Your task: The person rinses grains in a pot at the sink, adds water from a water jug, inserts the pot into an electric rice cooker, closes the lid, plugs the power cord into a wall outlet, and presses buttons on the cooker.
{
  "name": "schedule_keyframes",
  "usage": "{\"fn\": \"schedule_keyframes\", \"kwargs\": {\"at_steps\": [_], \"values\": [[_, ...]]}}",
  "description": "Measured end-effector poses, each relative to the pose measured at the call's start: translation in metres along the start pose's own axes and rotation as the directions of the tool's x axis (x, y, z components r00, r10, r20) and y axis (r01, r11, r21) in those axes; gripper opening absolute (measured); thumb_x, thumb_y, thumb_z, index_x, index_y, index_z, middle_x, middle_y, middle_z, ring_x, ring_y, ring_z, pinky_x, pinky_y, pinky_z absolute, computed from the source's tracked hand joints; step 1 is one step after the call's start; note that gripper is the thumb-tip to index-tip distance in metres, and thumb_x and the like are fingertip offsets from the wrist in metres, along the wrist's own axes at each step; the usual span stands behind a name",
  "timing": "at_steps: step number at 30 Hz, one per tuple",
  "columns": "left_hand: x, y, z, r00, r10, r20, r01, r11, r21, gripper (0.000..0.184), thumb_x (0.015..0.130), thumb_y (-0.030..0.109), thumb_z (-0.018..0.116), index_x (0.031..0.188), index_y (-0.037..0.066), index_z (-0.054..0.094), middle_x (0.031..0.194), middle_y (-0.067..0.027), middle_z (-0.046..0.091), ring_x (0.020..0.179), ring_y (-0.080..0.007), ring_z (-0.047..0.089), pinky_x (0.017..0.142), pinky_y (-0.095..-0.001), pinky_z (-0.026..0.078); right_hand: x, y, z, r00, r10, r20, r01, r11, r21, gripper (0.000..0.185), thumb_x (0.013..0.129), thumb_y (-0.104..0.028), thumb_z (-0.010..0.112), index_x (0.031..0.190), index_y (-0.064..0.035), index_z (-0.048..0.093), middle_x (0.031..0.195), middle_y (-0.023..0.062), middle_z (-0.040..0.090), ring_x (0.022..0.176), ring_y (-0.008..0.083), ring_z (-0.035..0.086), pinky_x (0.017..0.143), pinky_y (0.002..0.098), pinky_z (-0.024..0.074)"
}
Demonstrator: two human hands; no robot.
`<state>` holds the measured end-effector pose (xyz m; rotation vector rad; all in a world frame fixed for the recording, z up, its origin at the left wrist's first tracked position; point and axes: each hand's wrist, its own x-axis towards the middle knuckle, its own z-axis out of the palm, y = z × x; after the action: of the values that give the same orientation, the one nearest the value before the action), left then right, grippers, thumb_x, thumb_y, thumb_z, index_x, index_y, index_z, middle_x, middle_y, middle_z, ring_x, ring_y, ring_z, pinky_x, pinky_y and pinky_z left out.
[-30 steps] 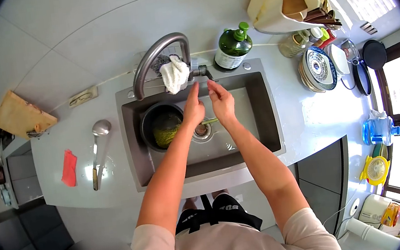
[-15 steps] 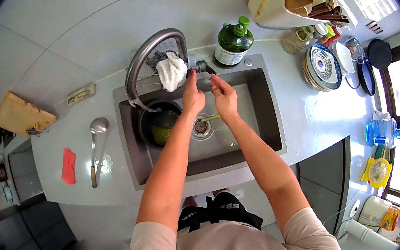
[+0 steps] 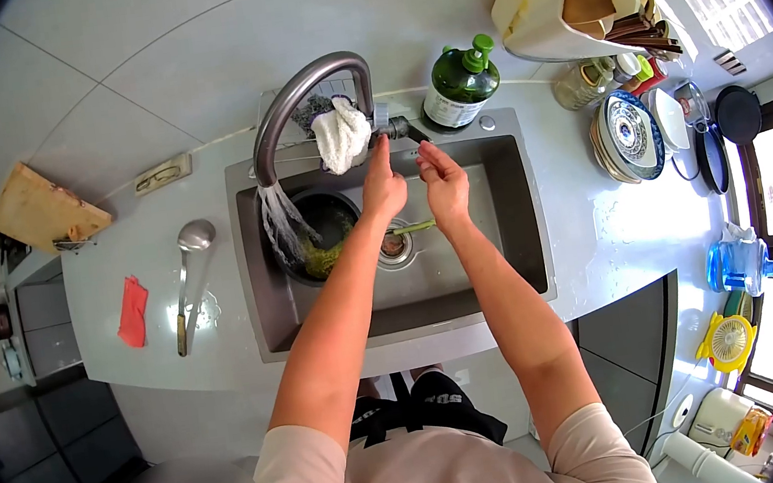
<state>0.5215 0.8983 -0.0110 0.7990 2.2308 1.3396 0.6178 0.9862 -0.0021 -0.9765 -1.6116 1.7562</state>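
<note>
Keeping the flow gentle should limit splashing: water (image 3: 282, 227) from the gooseneck faucet (image 3: 334, 62) falls at the left side of the black pot (image 3: 339, 214), left of frame centre. Left hand (image 3: 384, 190) and right hand (image 3: 447, 190), fingers extended, gripping nothing, are near the faucet lever (image 3: 414, 129); contact is unclear.

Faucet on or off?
On: water streams from the faucet's spout down at the pot in the sink.

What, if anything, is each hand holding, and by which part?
No clear hold shows: the right hand is at the tip of the faucet lever, the left hand near its base; whether either grips cannot be told.
</note>
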Motion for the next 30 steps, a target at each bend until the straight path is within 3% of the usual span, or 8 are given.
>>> {"fn": "schedule_keyframes", "kwargs": {"at_steps": [4,7,19,30], "values": [[0.0,0.001,0.0,1.0,-0.003,0.001,0.003,1.0,-0.004,0.078,0.084,-0.007,0.047,0.16,0.004,0.027,0.164,-0.0212,0.031,0.152,-0.0346,0.03,0.123,-0.0385,0.028,-0.003,-0.004,0.0,1.0,-0.013,-0.024,0.014,1.0,0.025,0.034,0.098,0.0,0.059,0.131,-0.0036,0.067,0.119,0.0114,0.074,0.108,0.0162,0.069,0.095,0.029,0.0532],[0.0,0.002,0.001,1.0,-0.017,0.0,0.017,1.0,-0.002,0.079,0.084,-0.007,0.047,0.16,0.004,0.027,0.164,-0.0211,0.031,0.152,-0.0343,0.03,0.123,-0.0384,0.028,-0.005,-0.005,-0.004,1.0,-0.011,0.0,0.011,1.0,0.019,0.036,0.099,0.002,0.057,0.134,-0.0026,0.065,0.127,0.0103,0.07,0.109,0.0157,0.067,0.087,0.0285,0.0524],[0.0,-0.003,0.001,1.0,0.018,-0.003,-0.018,1.0,0.012,0.08,0.083,-0.009,0.046,0.16,0.004,0.026,0.164,-0.022,0.03,0.152,-0.0356,0.029,0.124,-0.0384,0.027,-0.006,-0.002,-0.017,0.995,-0.046,-0.087,0.043,0.998,-0.036,0.04,0.094,0.004,0.06,0.134,-0.0049,0.062,0.125,0.0088,0.069,0.097,0.0141,0.066,0.083,0.0287,0.0533],[-0.008,-0.006,0.006,1.0,0.027,-0.01,-0.027,1.0,0.009,0.084,0.08,-0.01,0.046,0.16,0.002,0.024,0.164,-0.0228,0.029,0.153,-0.0354,0.028,0.124,-0.0377,0.026,-0.001,-0.007,-0.016,0.992,-0.089,-0.085,0.077,0.988,-0.135,0.048,0.092,0.002,0.065,0.139,-0.0043,0.058,0.134,0.0113,0.065,0.097,0.0121,0.065,0.088,0.0286,0.0522]]}}
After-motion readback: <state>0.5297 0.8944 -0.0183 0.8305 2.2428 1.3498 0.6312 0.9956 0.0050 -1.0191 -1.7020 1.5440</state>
